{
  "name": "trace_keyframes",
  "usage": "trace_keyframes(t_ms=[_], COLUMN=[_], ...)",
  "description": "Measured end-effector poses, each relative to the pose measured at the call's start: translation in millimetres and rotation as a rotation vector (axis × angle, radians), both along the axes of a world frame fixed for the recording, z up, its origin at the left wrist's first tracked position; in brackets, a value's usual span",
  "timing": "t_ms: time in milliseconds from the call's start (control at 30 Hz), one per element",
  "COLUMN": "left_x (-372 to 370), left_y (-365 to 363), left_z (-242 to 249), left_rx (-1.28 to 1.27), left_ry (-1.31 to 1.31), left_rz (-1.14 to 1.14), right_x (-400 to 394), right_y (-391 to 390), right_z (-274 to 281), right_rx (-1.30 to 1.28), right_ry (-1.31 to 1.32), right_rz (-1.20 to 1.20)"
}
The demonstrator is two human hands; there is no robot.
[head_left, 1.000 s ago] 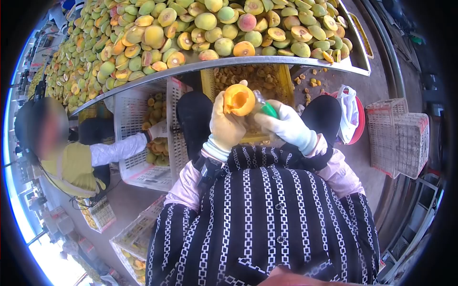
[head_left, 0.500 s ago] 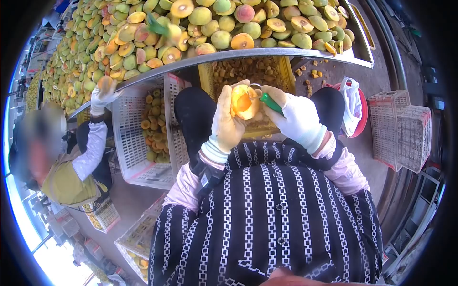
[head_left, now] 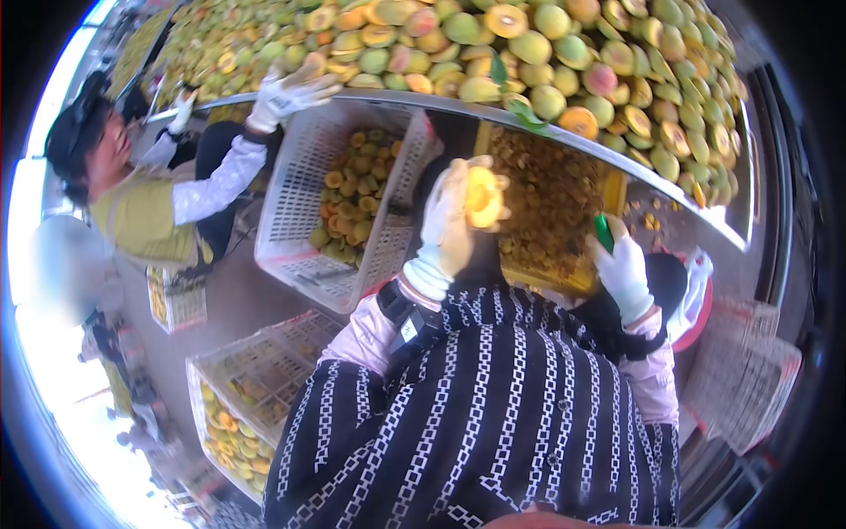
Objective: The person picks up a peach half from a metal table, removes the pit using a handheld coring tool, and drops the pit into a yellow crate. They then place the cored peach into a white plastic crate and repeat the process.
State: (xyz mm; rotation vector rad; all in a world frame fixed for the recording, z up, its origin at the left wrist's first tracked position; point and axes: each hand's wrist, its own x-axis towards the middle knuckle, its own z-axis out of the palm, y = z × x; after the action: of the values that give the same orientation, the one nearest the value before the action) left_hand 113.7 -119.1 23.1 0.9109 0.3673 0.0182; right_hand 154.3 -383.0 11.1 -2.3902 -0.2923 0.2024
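My left hand point(head_left: 448, 216), in a pale glove with stained fingers, holds up a hollowed orange peach half point(head_left: 483, 197), its cut face turned towards me. Off to the right, my gloved right hand point(head_left: 623, 273) grips a pitting tool by its green handle point(head_left: 603, 232); the metal end cannot be made out. Between and below both hands stands a yellow crate point(head_left: 548, 275) with brown pits and scraps point(head_left: 551, 203) inside. Beyond them, whole and cut peaches point(head_left: 530, 48) are heaped on a metal-edged table point(head_left: 423, 99).
Left of my knees is a white crate point(head_left: 286, 203) with peach halves point(head_left: 361, 189). Another crate point(head_left: 251, 357) of cut fruit stands lower left. A co-worker's gloved hand point(head_left: 286, 95) reaches over the table edge. At right are a red bucket point(head_left: 698, 322) and stacked crates point(head_left: 745, 375).
The tool has come away from the peach half as my right hand moved right and down. My left hand still holds the half. The view has turned leftward, and the co-worker's arm has shifted.
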Motion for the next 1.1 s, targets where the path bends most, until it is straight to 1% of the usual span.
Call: trace_keyframes(t_ms=[33,100,133,167,200,233,267,300,367,400,433,500,533,567,600,633,700,767,800,833,867,900,967,1033,1067,1100], left_x=[-4.4,-17.8,-25.9,-34.8,-45.3,-50.7,-49.1,-42.3,-19.2,-1.2,11.3,20.9,17.8,12.2,1.1,-15.0,-67.2,-102.4,-123.7,-138.8,-152.5,-159.1,-157.0,-150.4,-140.7,-127.8], left_y=[16.7,58.9,81.5,114.6,135.6,149.0,161.0,171.1,182.9,184.0,194.4,216.3,227.1,239.9,251.5,260.2,281.7,278.3,284.6,285.3,283.9,282.8,279.4,281.3,281.5,280.9], left_z=[-4.3,-14.7,-14.9,-43.8,-45.9,-46.0,-47.3,-50.6,-43.2,-42.0,-57.2,-92.0,-109.0,-126.7,-144.2,-160.3,-208.8,-206.8,-224.7,-229.7,-234.9,-237.1,-248.8,-262.9,-272.3,-281.0], left_rx=[0.26,0.492,0.705,1.069,1.368,1.596,1.443,1.288,0.826,0.617,0.565,0.43,0.419,0.32,0.224,0.19,0.04,0.067,0.111,0.101,0.122,0.142,0.144,0.256,0.344,0.337], left_ry=[0.014,0.041,0.128,0.061,0.271,0.374,0.289,0.21,0.072,0.093,0.104,0.071,0.087,0.124,0.162,0.223,0.271,0.486,0.585,0.608,0.647,0.678,0.696,0.723,0.747,0.752], left_rz=[0.091,0.328,0.423,0.501,0.474,0.535,0.547,0.555,0.41,0.428,0.448,0.571,0.581,0.67,0.762,0.815,0.897,0.918,0.925,0.939,0.849,0.758,0.789,0.577,0.532,0.532], right_x=[1.2,5.2,6.9,8.7,11.1,12.6,13.9,14.2,12.8,11.2,10.5,9.2,11.6,13.0,15.9,21.2,37.5,61.6,71.9,84.0,90.4,100.1,118.5,131.8,135.4,138.2], right_y=[3.4,7.6,9.9,12.3,15.2,17.8,20.3,22.1,23.9,27.2,28.4,31.5,50.8,50.2,49.7,50.0,54.6,57.8,66.2,77.4,97.2,104.6,120.8,124.6,127.8,130.0], right_z=[0.0,-4.3,-3.2,-1.7,0.0,1.7,2.6,-1.3,-15.9,-19.1,-19.8,-19.6,15.5,12.6,13.4,16.6,22.0,14.0,19.3,27.6,31.1,28.5,25.8,13.3,6.8,0.3], right_rx=[-0.008,-0.016,-0.024,-0.033,-0.035,-0.046,-0.06,-0.069,-0.06,-0.049,-0.073,0.034,0.092,0.236,0.333,0.43,0.562,0.7,0.695,0.686,0.67,0.67,0.574,0.615,0.604,0.592], right_ry=[0.075,0.107,0.142,0.177,0.174,0.241,0.309,0.313,0.238,0.272,0.287,0.218,0.509,0.565,0.569,0.575,0.471,0.339,0.333,0.325,0.23,0.18,0.115,0.186,0.204,0.221], right_rz=[0.021,0.065,0.057,0.046,0.052,0.034,0.014,0.016,0.083,0.081,0.088,0.104,-0.063,-0.136,-0.159,-0.18,-0.142,-0.05,-0.056,-0.062,-0.098,-0.068,-0.018,-0.046,-0.04,-0.038])
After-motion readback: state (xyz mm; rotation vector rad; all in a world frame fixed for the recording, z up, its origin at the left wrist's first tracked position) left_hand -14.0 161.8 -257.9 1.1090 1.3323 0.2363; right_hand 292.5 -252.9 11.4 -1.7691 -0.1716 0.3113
